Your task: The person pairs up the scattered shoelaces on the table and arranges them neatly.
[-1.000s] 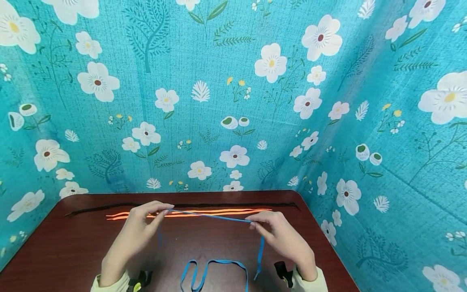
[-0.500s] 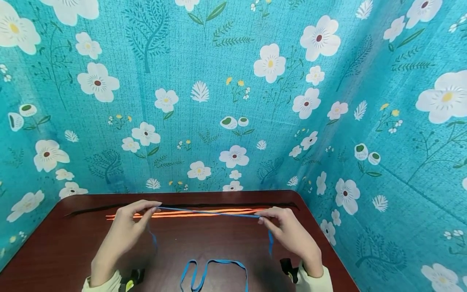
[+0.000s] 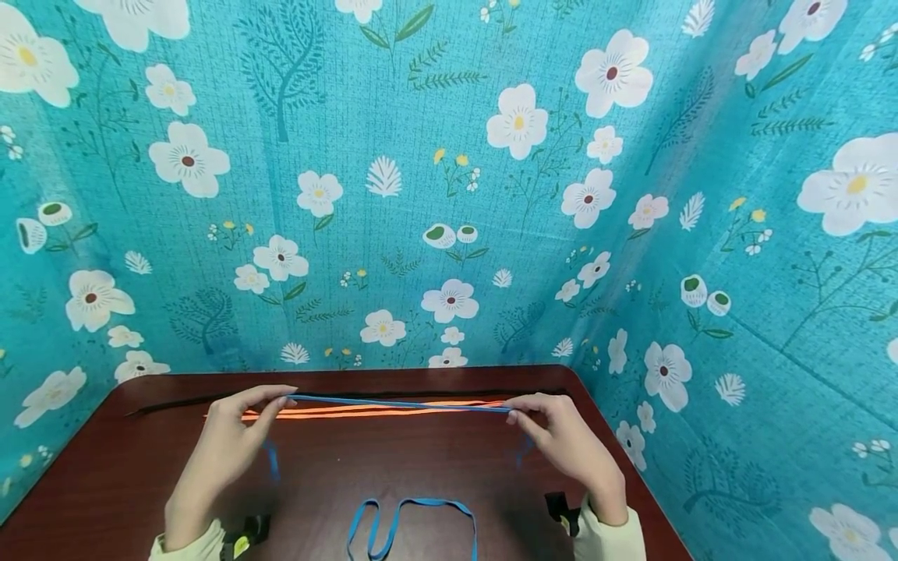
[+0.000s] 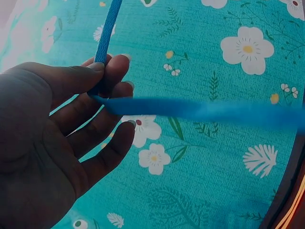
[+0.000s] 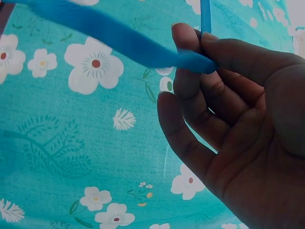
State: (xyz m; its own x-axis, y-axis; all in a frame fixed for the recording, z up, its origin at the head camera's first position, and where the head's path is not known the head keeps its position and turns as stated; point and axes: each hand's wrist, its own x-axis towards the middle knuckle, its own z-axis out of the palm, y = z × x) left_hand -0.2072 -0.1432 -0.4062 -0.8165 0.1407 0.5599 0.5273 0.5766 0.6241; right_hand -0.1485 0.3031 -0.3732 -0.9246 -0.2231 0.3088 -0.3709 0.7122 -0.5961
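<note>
A flat blue shoelace (image 3: 400, 403) runs nearly straight between my two hands, above the table. My left hand (image 3: 228, 436) pinches it between thumb and fingers near one end; in the left wrist view the loose tail of the shoelace (image 4: 157, 107) hangs off past the fingers. On the other side, my right hand (image 3: 571, 444) pinches it the same way, and a short tail dangles below that hand too. Seen from the right wrist, the thumb and index finger of the right hand (image 5: 228, 105) press the lace while the other fingers curl loosely.
Another blue shoelace (image 3: 421, 501) lies in loops at the near side of the dark wooden table (image 3: 337, 467). Orange shoelaces (image 3: 337, 413) stretch across its far part, with a black shoelace (image 3: 189, 401) behind them. A flowered blue cloth (image 3: 449, 195) hangs behind and to the right.
My hands have moved farther apart, left hand leftward and right hand rightward, so the stretch of blue shoelace between them is longer. The right hand has also risen slightly, levelling the lace.
</note>
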